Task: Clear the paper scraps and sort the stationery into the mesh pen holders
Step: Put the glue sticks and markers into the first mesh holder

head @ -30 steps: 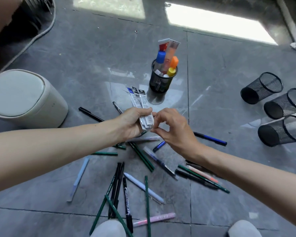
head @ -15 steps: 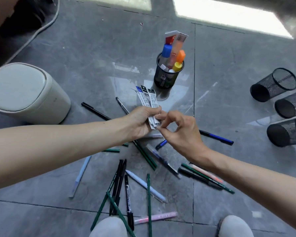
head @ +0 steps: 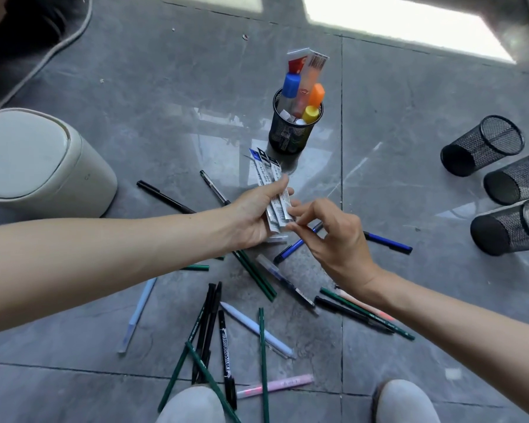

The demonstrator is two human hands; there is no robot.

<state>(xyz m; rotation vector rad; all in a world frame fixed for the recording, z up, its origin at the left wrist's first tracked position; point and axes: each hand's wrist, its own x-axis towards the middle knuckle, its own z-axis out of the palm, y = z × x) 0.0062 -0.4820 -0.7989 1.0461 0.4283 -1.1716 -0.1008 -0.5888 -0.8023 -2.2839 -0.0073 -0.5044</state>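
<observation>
My left hand [head: 252, 218] grips a small bundle of flat refill packets [head: 271, 181] that fan out above its fingers. My right hand [head: 330, 236] pinches the lower end of the bundle with curled fingers. Straight beyond the hands stands an upright black mesh holder [head: 290, 132] with glue sticks and markers in it. Many pens and pencils lie scattered on the grey floor below my hands, among them green pencils [head: 257, 276], a black marker [head: 226, 352], a pale blue pen [head: 257, 329] and a pink pen [head: 275, 386].
Three more mesh holders [head: 483, 146] lie on their sides at the right edge. A beige lidded bin [head: 43, 166] stands at the left. My shoe tips [head: 406, 401] show at the bottom. A cable runs along the floor at top left.
The packets have tilted more upright in my left hand, and my right hand's fingers have shifted down to the bundle's lower end. The view has drifted slightly.
</observation>
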